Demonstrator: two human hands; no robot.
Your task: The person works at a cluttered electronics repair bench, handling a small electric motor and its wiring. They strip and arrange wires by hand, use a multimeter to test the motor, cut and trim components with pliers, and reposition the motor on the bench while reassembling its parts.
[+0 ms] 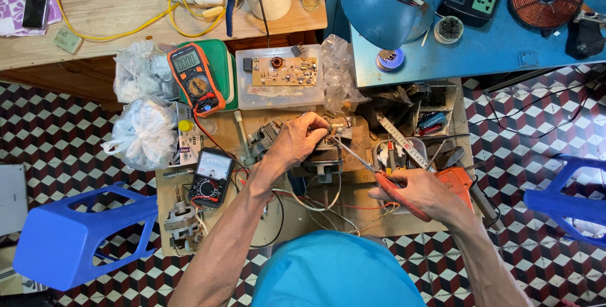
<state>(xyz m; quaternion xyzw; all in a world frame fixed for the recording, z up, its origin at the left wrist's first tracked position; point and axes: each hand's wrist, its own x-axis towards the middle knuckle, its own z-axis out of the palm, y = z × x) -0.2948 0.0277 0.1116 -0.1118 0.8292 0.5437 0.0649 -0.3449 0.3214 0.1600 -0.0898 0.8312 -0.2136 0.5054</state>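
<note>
**Pliers at the wires of an opened motor**

The work sits in the middle of a crowded low table: a small electric motor with its casing off and its wires trailing loose toward the person. The left hand is curled over the top of the motor, fingers pinched together on something small at its upper edge; whether that is a wire end or a terminal is too fine to tell. The right hand is closed around the red handles of a pair of long-nosed pliers, whose thin tips reach up and left to the spot just beside the left fingertips.

Judging by this, the job is somewhere in its middle. The motor is already stripped and laid bare, while its wires hang unjoined and no cover is back on.

Two meters lie at the left, an orange one and a black one with a dial face; neither is touched. A circuit board rests on a clear box behind the motor, and a second motor part lies near the table's left corner.
</note>
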